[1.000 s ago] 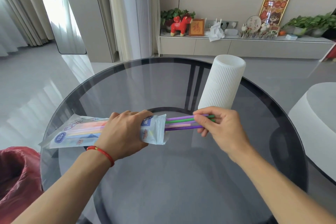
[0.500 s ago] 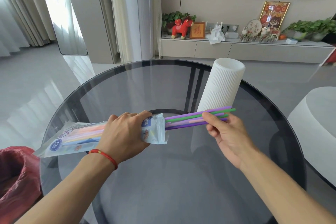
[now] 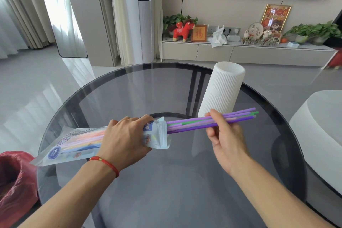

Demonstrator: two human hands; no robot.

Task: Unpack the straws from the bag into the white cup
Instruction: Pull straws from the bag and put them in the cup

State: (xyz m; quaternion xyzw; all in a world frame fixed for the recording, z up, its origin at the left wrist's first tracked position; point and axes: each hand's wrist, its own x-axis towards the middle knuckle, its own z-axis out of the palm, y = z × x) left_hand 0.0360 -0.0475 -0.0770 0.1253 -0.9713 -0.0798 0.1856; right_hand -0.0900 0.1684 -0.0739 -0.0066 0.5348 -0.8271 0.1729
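On the round glass table (image 3: pixel 129 98) the ribbed white cup (image 3: pixel 221 90) stands upright. Left of the cup, the left hand (image 3: pixel 125 139) grips the straw bag (image 3: pixel 74 144); the right hand (image 3: pixel 224 135), just before the cup, pinches purple and green straws (image 3: pixel 192 123) half out of the bag's mouth.

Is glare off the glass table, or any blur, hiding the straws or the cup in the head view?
Head view: window light glares on the left of the glass table, away from the work; the straws and white cup are sharp and evenly lit; wide-angle distortion tilts the cup and bends the room's edges.
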